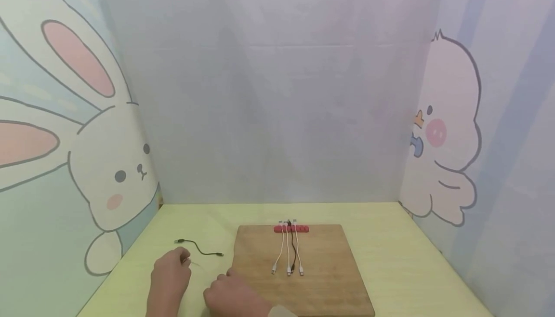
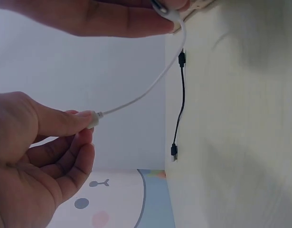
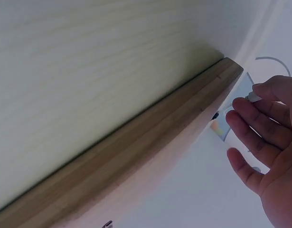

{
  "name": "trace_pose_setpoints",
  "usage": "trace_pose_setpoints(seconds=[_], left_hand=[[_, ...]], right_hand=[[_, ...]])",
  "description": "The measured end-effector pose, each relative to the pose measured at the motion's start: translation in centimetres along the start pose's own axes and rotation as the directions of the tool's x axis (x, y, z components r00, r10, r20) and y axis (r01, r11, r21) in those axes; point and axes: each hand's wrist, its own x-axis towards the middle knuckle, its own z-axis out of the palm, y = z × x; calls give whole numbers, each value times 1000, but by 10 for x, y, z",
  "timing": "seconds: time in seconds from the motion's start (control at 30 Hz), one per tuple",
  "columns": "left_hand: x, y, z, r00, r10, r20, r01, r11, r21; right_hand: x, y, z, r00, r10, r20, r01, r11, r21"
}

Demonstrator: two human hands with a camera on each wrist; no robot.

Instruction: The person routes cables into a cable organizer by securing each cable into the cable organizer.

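Note:
A short white USB cable (image 2: pixel 145 92) is held between both hands. My left hand (image 1: pixel 170 274) pinches its connector (image 2: pixel 94 119) between thumb and index finger. At the other end, my right hand (image 1: pixel 234 296) pinches a white plug (image 3: pixel 253 96) with its thumb and fingers, over the left edge of the wooden board (image 1: pixel 256 288). In the left wrist view the cable sags between them, and a metal plug tip shows at the right hand. Just beyond my left hand, a short black USB cable (image 1: pixel 200 249) lies on the table.
A red cable holder (image 1: pixel 305 229) sits along the board's far edge. Three white cables (image 1: pixel 282 252) and a black cable (image 1: pixel 295 245) run from it toward me over the board. The pale yellow table (image 1: pixel 390 259) is walled by fabric with cartoon animals.

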Motion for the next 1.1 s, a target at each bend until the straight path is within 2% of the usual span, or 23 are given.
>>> trace_pose_setpoints(seconds=[0.13, 0.33, 0.43, 0.53, 0.67, 0.8, 0.97, 1.03, 1.1], left_hand=[[4, 11, -3, 999, 41, -14, -40, 999, 22], [14, 36, -11, 995, 97, 5, -98, 994, 48], [18, 50, -13, 990, 141, -6, -140, 988, 63], [21, 63, -13, 975, 218, -48, -213, 973, 87], [24, 78, -9, 947, 311, -84, -304, 948, 91], [28, 90, 1, 933, 357, -45, -354, 933, 65], [37, 99, 17, 918, 395, 37, -397, 916, 62], [39, 103, 23, 912, 406, 51, -409, 911, 57], [41, 107, 28, 901, 430, 48, -433, 900, 57]], right_hand=[[-3, 5, -3, 1000, -7, -28, 8, 1000, 24], [-6, 18, -6, 999, -33, 6, 32, 991, 128], [-10, 24, -7, 999, -15, -41, 21, 990, 140], [-15, 29, -10, 997, 23, -78, -11, 989, 149], [-20, 37, -14, 997, 67, -32, -61, 984, 166], [-25, 44, -17, 996, 83, -8, -81, 984, 161], [-39, 53, -18, 995, 90, -53, -79, 981, 175], [-45, 58, -17, 994, 76, -73, -63, 985, 163], [-51, 63, -18, 992, 68, -104, -57, 993, 105]])
